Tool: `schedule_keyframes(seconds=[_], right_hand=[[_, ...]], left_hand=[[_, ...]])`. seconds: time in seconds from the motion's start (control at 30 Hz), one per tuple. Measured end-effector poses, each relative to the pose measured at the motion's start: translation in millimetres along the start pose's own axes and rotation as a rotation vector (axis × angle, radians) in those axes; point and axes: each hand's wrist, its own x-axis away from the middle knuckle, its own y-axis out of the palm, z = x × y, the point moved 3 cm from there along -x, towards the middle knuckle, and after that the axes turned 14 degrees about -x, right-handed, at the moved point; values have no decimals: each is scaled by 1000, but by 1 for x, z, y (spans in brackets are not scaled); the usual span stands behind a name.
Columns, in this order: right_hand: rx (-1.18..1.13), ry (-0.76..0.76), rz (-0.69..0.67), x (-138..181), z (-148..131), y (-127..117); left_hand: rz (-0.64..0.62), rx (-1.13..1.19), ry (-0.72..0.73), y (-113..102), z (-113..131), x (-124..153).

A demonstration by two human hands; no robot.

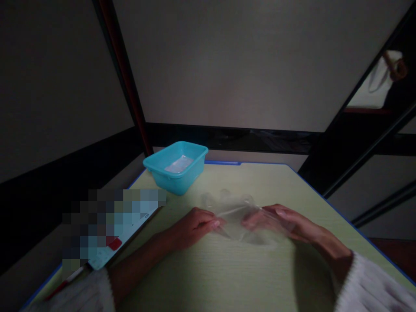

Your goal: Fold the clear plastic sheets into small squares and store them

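A clear disposable plastic glove is stretched between my two hands above the table, its rounded finger ends pointing away from me. My left hand pinches the left edge of the film between thumb and fingers. On the other side, my right hand has the thumb up and the fingers curved at the glove's right part. Those fingertips show through the film; whether they are inside or behind it I cannot tell. The film is slightly blurred.
A turquoise plastic basin with a pale flat packet inside stands at the table's far left. Pixelated flat items lie along the left edge, with a red-and-white pen near them. The pale wooden table has a blue rim; a wall panel stands behind.
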Motion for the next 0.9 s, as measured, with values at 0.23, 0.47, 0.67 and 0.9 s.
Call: schedule_keyframes(seconds=[0.23, 0.47, 0.67, 0.9], right_hand=[[318, 57, -95, 16, -10, 5], [594, 46, 59, 17, 3, -4], [828, 74, 154, 13, 5, 3], [704, -27, 129, 8, 15, 5]], left_hand=[[54, 14, 21, 0, -1, -2], [52, 107, -62, 2, -6, -3], [54, 154, -108, 2, -7, -4], [45, 207, -156, 2, -8, -5]])
